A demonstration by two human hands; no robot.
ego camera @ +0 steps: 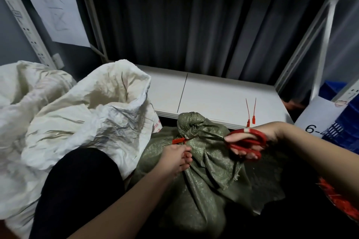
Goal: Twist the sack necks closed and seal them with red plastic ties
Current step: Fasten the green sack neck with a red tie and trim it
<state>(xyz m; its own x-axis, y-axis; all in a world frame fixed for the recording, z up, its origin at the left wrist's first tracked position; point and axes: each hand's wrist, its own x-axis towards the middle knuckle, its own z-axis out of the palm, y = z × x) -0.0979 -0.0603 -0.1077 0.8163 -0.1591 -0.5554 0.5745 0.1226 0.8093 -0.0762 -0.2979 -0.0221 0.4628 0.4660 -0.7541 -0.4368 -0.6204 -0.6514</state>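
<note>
Two spare red ties lie on the low white shelf of a metal rack, side by side with their thin tails pointing toward a dark grey curtain that hangs behind the shelf. One more red tie is cinched round the twisted neck of a single green woven sack, which sits on the dark floor just in front of the shelf; its bunched top stands up in a knot above the tie. The left hand pinches something red at the sack just below that tie, probably the tie's loose tail, though the view is too dim to be sure. The right hand grips one pair of red-handled scissors, fingers through the loops, blades pointing at the sack neck. Two crumpled white sacks slump open to the left, one with small red print I cannot read. One sheet of paper taped to the rack upright bears faint handwritten characters. A white label at the right reads "6-", the rest cut off, against blue plastic crates.
</note>
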